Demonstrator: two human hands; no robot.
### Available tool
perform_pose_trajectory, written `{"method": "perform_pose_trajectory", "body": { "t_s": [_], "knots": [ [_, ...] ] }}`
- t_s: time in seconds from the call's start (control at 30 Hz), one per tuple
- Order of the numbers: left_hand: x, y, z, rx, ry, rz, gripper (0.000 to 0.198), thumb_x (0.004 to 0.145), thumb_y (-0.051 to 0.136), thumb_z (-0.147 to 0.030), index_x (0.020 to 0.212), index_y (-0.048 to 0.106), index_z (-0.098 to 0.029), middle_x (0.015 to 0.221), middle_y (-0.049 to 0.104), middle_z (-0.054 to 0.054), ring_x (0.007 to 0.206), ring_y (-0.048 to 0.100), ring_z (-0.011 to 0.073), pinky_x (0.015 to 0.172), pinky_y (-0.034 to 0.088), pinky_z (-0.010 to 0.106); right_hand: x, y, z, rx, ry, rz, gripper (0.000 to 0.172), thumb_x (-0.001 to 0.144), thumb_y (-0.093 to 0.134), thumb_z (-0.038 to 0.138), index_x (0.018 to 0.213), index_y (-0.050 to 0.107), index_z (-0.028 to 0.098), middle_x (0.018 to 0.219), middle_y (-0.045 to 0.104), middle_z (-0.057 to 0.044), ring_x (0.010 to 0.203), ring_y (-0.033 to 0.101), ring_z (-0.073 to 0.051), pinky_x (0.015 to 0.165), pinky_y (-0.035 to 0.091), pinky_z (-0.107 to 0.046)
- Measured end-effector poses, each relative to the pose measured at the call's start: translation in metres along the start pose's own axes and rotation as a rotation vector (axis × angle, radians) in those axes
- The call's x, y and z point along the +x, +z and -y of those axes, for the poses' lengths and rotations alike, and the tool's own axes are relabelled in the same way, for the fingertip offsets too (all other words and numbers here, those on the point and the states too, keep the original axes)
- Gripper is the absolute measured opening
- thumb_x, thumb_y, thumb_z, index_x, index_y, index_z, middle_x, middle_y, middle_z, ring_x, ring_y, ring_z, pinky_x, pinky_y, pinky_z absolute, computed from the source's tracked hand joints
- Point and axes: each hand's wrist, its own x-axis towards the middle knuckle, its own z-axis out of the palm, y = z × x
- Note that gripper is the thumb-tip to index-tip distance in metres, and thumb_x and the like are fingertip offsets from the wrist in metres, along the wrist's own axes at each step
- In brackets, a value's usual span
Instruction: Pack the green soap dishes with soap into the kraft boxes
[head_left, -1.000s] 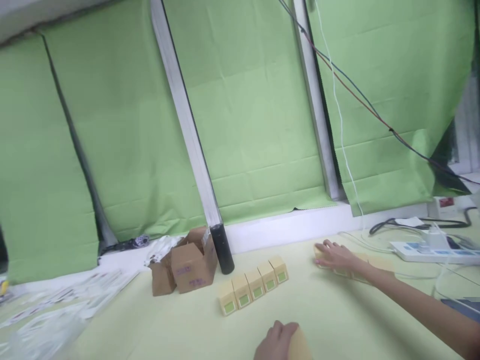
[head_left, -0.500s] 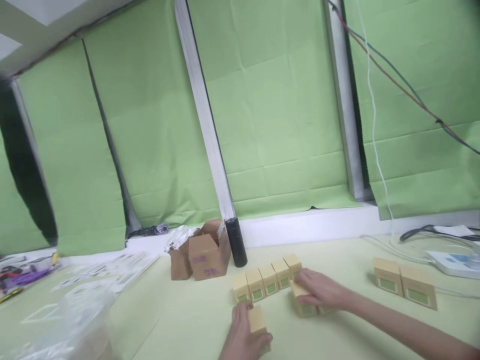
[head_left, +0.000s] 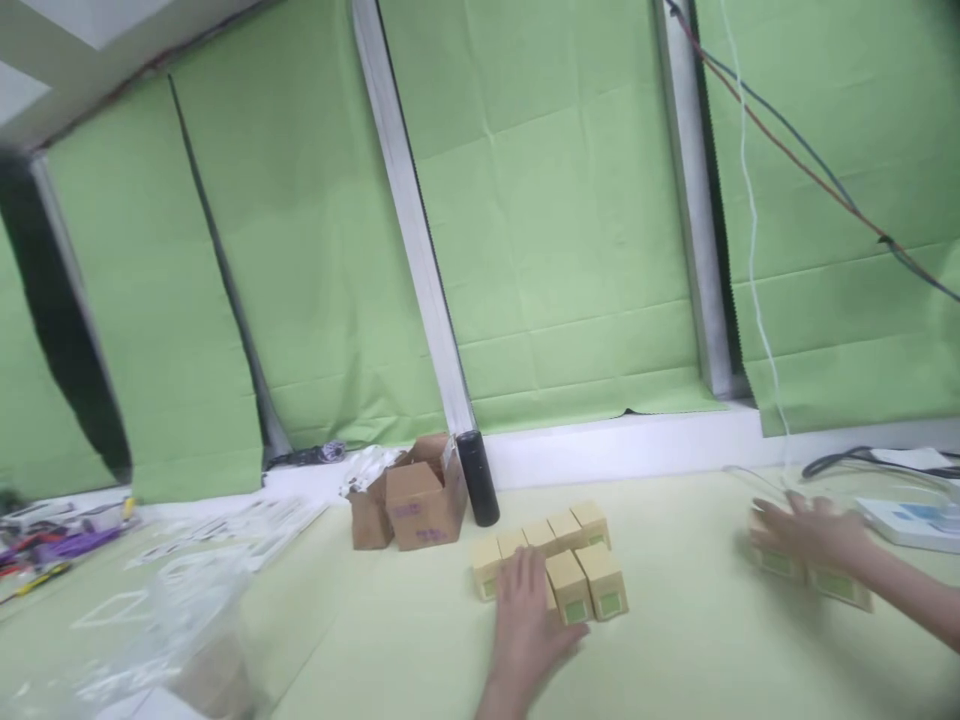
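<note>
Small yellowish boxes (head_left: 601,580) with green patches on their front sides stand in two rows on the pale table. My left hand (head_left: 525,615) is around a box (head_left: 552,600) at the left end of the front row, its fingers over it and its thumb stretched along the front; most of that box is hidden. Farther right, two more such boxes (head_left: 840,586) stand side by side. Over them is my right hand (head_left: 814,530), fingers spread and slightly blurred, covering their tops; whether it touches them is hard to tell.
Behind the rows are an open brown carton (head_left: 424,505) and a black cylinder (head_left: 478,480). Clear plastic bags (head_left: 180,640) and white frame-like pieces lie to the left, with tools beyond. At right sit a white device (head_left: 907,522) and cables (head_left: 847,458).
My right hand has let go of the front-row boxes and moved right to the separate pair. My left hand has brought its box forward to the front row.
</note>
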Motion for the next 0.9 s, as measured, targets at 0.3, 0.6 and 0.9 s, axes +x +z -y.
{"method": "perform_pose_trajectory", "body": {
  "t_s": [0.3,0.6,0.9],
  "knots": [
    [0.032,0.026,0.017,0.076,-0.156,-0.083,0.107,0.057,0.058,-0.07,0.142,0.02,-0.017,0.152,0.012,0.012,0.138,-0.001,0.037,0.108,-0.005,0.057,-0.011,0.033,0.074,0.213,-0.38,0.326,0.051,0.08,0.045,0.058,0.123,0.051,0.032,0.127,0.053,-0.013,0.115,0.049,-0.037,0.087,0.037,-0.059],
    [0.029,-0.018,0.051,-0.25,-0.356,0.167,0.121,0.034,0.081,-0.047,0.14,0.026,-0.026,0.151,-0.018,0.013,0.133,-0.015,0.0454,0.104,0.002,0.062,0.012,0.035,0.192,0.283,-0.634,0.537,0.101,0.057,0.063,0.069,0.142,0.016,0.04,0.154,0.005,-0.01,0.134,0.008,-0.045,0.093,0.012,-0.073],
    [0.042,-0.003,0.061,-0.439,-0.187,0.17,0.11,0.043,0.081,-0.033,0.137,0.031,-0.008,0.15,-0.008,0.021,0.134,0.027,0.0294,0.108,0.023,0.026,-0.001,0.044,0.183,0.331,-0.519,0.441,0.082,0.067,0.051,0.072,0.138,0.031,0.037,0.152,0.019,-0.008,0.136,0.007,-0.041,0.097,0.023,-0.065]
  ]
}}
